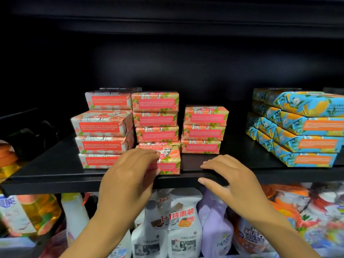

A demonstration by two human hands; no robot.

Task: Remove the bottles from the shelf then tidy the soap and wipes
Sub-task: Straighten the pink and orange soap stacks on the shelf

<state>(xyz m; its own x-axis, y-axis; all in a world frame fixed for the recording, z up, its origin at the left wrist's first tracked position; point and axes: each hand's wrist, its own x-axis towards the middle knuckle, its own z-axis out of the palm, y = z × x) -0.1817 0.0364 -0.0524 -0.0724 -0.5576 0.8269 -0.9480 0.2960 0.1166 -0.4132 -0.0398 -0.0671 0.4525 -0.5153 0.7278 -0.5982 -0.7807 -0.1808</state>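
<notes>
Three stacks of pink-wrapped soap (156, 118) stand side by side on the black shelf (55, 175), and one loose bar (168, 160) sits at the near edge in front of the middle stack, turned a little out of line with those behind it. No bottles show on this shelf, so the step in hand looks to be tidying the soap. The left hand (130, 170) grips the loose bar: its fingers (148, 153) curl over the bar's top and the thumb presses its near face, with the forearm rising from below the shelf. To do this well, I judge the bar should be lifted clear rather than shoved (a push could skew the bars behind it), then squared label-forward, most likely onto the shorter right-hand stack. The right hand (232, 175) holds nothing. Its fingers lie relaxed and slightly spread on the shelf's near lip, thumb below the edge, just right of the loose bar and apart from it, well placed to steady a stack. Blue-wrapped packs (301, 131) are piled well to the right; whether any are wipes I cannot tell. Bottles and pouches (167, 220) crowd the level below.
</notes>
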